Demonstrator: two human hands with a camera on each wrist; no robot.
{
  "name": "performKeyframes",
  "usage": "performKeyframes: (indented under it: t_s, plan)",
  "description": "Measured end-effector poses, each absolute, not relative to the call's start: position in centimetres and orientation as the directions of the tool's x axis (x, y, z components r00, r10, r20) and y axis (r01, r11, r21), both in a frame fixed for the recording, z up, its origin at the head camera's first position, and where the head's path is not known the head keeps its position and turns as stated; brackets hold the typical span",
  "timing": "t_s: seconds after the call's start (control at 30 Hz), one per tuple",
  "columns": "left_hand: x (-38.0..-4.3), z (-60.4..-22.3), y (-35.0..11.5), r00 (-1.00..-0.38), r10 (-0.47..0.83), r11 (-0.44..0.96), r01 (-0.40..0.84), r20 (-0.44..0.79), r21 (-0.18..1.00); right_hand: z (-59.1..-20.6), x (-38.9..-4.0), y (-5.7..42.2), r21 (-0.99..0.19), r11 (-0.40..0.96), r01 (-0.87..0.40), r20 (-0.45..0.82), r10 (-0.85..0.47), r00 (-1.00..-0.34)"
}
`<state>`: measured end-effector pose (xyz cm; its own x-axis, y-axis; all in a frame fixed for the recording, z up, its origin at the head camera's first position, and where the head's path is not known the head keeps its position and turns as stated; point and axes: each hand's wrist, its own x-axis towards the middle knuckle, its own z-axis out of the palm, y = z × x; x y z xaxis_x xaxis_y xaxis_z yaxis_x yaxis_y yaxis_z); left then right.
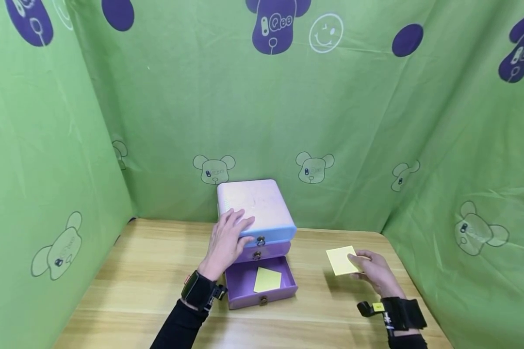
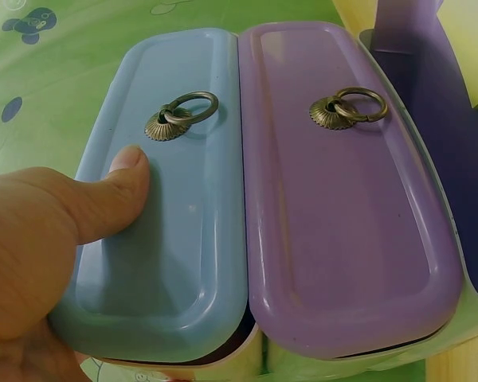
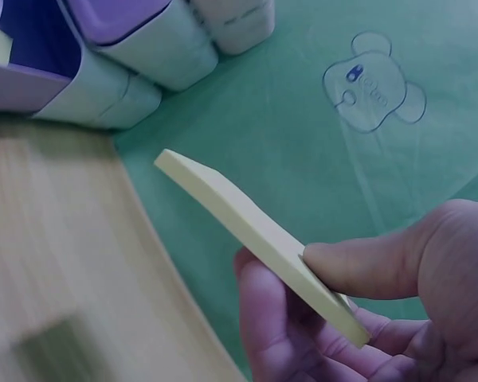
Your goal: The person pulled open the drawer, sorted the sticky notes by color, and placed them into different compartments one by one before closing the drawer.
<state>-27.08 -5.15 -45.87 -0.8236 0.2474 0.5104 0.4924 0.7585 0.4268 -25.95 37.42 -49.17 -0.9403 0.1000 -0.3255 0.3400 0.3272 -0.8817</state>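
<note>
A small drawer cabinet [image 1: 256, 203] has a pale top, a blue upper drawer [image 2: 191, 215] and a purple middle drawer [image 2: 334, 199], both pushed in. Its bottom purple drawer [image 1: 242, 298] is pulled out, with a yellow sticky note pad [image 1: 268, 279] lying inside. My left hand [image 1: 226, 242] rests on the cabinet's left front corner, fingers spread over the top and thumb against the blue front. Off to the right, my right hand [image 1: 377, 272] pinches another yellow sticky note pad [image 3: 255, 235] between thumb and fingers, raised over the table.
The wooden table [image 1: 157, 271] carries the cabinet near its back edge. Green patterned cloth [image 1: 179, 106] hangs behind and at both sides. Ring pulls [image 2: 350, 107] stick out from the drawer fronts.
</note>
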Motion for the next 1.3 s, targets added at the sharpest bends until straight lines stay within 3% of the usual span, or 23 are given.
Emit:
performKeyframes:
  t_s: [0.57, 1.3]
  plan:
    - [-27.0, -45.6, -5.1, -0.826, 0.249, 0.759, 0.491, 0.506, 0.428, -45.5, -26.0, 34.7, -0.896, 0.36, 0.259, -0.256, 0.057, -0.965]
    - [-27.1, -45.6, -5.2, -0.818, 0.257, 0.758, 0.501, 0.514, 0.419, -44.2, -25.9, 30.2, -0.934, 0.267, 0.237, -0.257, -0.043, -0.965]
